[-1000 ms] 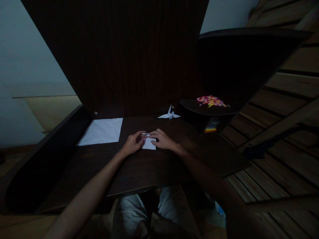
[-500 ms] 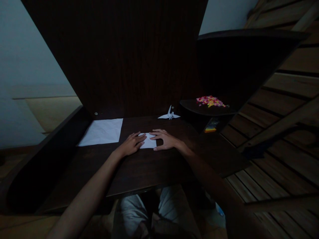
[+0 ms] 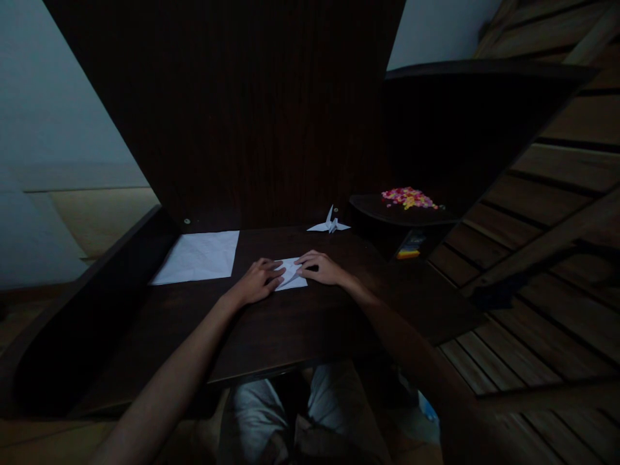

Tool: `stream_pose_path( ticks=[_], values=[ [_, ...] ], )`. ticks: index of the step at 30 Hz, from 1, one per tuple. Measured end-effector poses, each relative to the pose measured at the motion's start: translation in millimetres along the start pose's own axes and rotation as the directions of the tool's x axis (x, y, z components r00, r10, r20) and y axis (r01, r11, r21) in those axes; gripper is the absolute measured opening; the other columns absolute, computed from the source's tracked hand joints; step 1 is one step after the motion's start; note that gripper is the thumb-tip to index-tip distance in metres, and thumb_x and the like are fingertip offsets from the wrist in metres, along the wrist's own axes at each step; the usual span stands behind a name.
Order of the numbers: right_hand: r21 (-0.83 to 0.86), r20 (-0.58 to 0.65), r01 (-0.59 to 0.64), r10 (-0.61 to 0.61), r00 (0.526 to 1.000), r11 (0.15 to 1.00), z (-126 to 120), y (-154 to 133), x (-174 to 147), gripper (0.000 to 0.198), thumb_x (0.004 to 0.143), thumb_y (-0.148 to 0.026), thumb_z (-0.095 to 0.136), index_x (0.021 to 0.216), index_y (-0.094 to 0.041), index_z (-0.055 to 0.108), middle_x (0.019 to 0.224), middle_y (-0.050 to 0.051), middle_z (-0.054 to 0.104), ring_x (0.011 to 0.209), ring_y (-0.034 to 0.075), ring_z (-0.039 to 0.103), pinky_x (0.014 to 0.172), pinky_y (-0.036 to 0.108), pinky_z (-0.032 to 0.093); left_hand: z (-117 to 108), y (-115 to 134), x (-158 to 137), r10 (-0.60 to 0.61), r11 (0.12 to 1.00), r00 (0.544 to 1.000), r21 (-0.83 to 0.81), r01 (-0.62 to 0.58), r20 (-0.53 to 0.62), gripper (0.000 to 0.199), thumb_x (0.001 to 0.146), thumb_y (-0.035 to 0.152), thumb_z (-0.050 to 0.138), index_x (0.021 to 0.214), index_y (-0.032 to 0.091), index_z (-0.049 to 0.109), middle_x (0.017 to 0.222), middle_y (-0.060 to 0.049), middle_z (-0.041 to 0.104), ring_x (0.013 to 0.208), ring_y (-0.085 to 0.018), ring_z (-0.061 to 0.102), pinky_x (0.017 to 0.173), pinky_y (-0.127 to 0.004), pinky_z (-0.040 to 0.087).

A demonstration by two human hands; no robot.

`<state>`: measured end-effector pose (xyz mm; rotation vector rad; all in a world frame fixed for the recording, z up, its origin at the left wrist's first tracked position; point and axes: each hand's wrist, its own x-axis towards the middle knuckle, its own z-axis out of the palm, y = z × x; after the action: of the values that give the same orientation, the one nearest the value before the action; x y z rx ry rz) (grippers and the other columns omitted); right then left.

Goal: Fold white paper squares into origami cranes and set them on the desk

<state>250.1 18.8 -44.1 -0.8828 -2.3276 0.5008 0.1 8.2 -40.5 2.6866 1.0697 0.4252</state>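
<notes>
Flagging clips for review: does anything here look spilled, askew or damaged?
One possible oddity: the heap of small colourful pieces lies loose on the low shelf, with no container visible around it. Whether spilled or placed, I can't tell.

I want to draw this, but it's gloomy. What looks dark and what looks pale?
Head view: light is dim; back panel nearly black; big sheet, folded paper and crane stand out pale. Same view, low down: right forearm in deep shadow.
</notes>
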Motion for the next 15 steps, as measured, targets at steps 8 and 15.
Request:
stream_pose_path(
  ticks=[8,15],
  values=[
    [-0.142,-0.122,-0.023,0.005,0.992,0.99,13.4,0.8,2.3,0.014,0.084,-0.031,0.062,0.085,-0.018,0.067,0.089,0.005,0.065,0.09,0.019,0.055,0.084,0.035,0.044,0.6,10.2,0.2,0.041,0.998,0.998,-0.055,-0.044,-0.053,0.04,0.092,0.045,0.042,0.115,0.023,0.064,0.113,-0.009,0.059,0.108,-0.024,0.048,0.096,-0.044,0.036],
    [-0.205,-0.142,-0.121,0.093,0.986,0.971,18.6,1.4,2.9,0.016,0.083,-0.032,0.062,0.089,-0.017,0.066,0.095,0.007,0.062,0.094,0.02,0.051,0.086,0.036,0.041,7.8,14.7,0.7,0.042,0.997,0.997,-0.062,-0.046,-0.059,0.053,0.083,0.054,0.054,0.121,0.018,0.06,0.13,-0.012,0.054,0.123,-0.028,0.043,0.103,-0.045,0.033]
  ],
)
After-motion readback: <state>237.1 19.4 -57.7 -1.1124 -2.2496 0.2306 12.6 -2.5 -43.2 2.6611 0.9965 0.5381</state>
